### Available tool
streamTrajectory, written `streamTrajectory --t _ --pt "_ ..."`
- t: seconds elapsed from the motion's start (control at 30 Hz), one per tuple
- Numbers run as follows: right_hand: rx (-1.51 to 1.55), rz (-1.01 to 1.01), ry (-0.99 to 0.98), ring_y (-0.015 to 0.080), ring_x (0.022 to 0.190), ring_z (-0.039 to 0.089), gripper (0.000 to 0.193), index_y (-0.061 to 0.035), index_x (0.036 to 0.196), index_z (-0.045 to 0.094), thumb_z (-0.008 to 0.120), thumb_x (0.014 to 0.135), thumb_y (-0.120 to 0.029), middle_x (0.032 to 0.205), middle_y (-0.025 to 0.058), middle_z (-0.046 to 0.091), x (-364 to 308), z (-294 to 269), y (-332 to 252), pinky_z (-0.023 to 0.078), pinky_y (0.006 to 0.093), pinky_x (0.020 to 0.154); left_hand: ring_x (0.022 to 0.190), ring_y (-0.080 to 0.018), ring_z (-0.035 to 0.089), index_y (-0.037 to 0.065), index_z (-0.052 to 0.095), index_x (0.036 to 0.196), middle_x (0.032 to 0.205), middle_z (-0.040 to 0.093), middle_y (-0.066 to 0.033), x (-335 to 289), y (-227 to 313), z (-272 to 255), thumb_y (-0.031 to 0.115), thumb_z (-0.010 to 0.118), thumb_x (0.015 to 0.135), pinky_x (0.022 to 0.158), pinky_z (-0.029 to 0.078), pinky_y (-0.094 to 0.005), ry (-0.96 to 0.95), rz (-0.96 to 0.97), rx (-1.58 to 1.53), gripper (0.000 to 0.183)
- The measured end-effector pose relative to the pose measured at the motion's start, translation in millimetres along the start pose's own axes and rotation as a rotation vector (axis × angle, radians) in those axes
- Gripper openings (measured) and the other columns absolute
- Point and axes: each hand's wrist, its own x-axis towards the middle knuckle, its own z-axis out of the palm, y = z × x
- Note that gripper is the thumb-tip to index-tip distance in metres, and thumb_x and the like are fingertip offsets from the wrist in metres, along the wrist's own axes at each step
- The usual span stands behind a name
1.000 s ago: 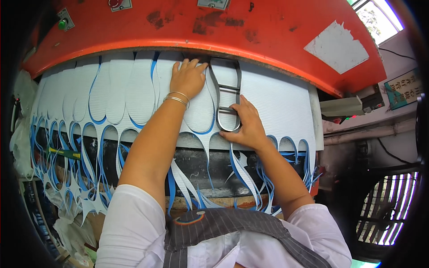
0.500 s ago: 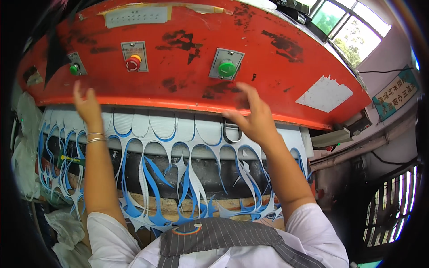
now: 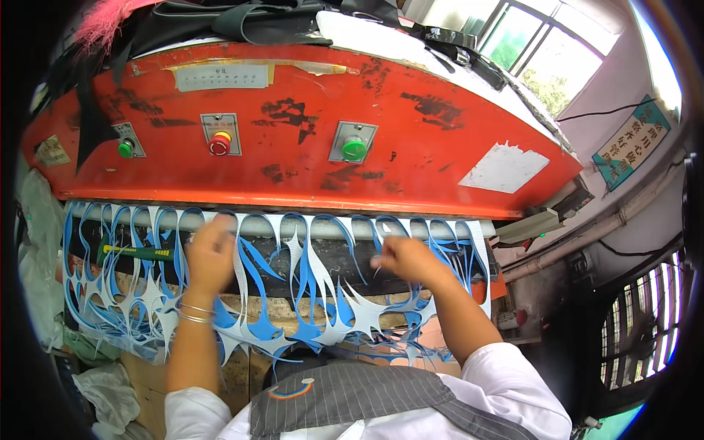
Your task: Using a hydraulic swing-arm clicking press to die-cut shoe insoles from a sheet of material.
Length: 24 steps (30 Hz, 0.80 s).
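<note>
A white-and-blue sheet (image 3: 367, 317), cut through with rows of rounded openings, hangs in strips from beneath the front of the red machine (image 3: 293, 172). My left hand (image 3: 211, 257) is over its left middle part, close to the upper row of loops; motion smears the fingers. On the right, my right hand (image 3: 407, 260) is in front of the sheet with curled fingers, thumb and fingertips close together. What lies between them, if anything, cannot be made out. Both hands are below the machine's lower edge, away from its buttons.
The machine's front carries a green button (image 3: 353, 149), a red knob (image 3: 220, 144) and a smaller green button (image 3: 126, 149). A green-and-yellow tool handle (image 3: 139, 253) shows behind the strips. Clear plastic bags (image 3: 42, 257) hang at left. Black material (image 3: 271, 22) lies on top.
Both hands have dropped from near the machine's buttons to the sheet, the left also moving right. The sheet's upper loops now sit nearer me. A dark U-shaped piece by my right hand no longer shows.
</note>
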Motion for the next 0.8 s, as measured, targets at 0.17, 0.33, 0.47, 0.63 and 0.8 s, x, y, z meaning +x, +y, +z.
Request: streamTrajectory --t 0.17,0.33,0.47,0.63,0.8 --pt "-0.128 -0.177 -0.263 0.036 0.083 0.064 0.054 -0.0064 0.091 0.07 0.054 0.086 -0.058 0.083 0.0175 0.069 -52.3 44.2 23.1 0.048 0.0443 0.08 0.088 -0.0307 0.065 0.005 0.07 0.091 0.091 0.069 -0.0122 -71.2 82.9 84.8 0.01 0.063 0.079 0.084 0.049 -0.0406 -0.372 0.353 -0.257 0.014" --pt "-0.245 -0.238 -0.052 0.0334 0.073 0.065 0.066 -0.0068 0.078 0.073 0.041 0.089 -0.064 0.073 0.0161 0.068 -72.0 73.4 16.4 0.04 0.042 0.09 0.079 -0.0329 0.063 0.005 0.069 0.077 0.079 0.067 -0.0135 -115.7 101.6 124.3 0.022 0.061 0.082 0.075 0.048 -0.0438 -0.739 0.371 0.192 0.02" --pt "-0.241 -0.27 0.167 0.0307 0.061 0.061 0.071 -0.004 0.064 0.071 0.044 0.085 -0.066 0.063 0.0156 0.065 -70.5 76.6 17.2 0.04 0.0411 0.081 0.066 -0.0316 0.06 0.006 0.066 0.062 0.065 0.061 -0.0133 -124.8 112.7 129.9 0.024 0.062 0.078 0.068 0.045 -0.0447 -0.451 0.397 0.256 0.025" --pt "-0.247 -0.261 0.071 0.0318 0.062 0.06 0.07 -0.0048 0.066 0.071 0.046 0.085 -0.067 0.064 0.0153 0.065 -70.6 68.2 21.6 0.04 0.0401 0.081 0.061 -0.0337 0.06 0.004 0.065 0.058 0.061 0.061 -0.0154 -119.7 115.5 136.3 0.025 0.061 0.075 0.065 0.045 -0.0458 -0.411 0.292 0.244 0.028" --pt "0.226 -0.497 -0.235 0.0306 0.068 0.065 0.048 -0.0048 0.092 0.072 0.061 0.086 -0.051 0.076 0.016 0.069 -55.0 20.6 55.3 0.05 0.0397 0.07 0.059 -0.0383 0.062 0.006 0.069 0.062 0.059 0.061 -0.018 -76.3 130.3 124.3 0.041 0.055 0.079 0.06 0.049 -0.0469 -0.888 0.028 0.312 0.042"
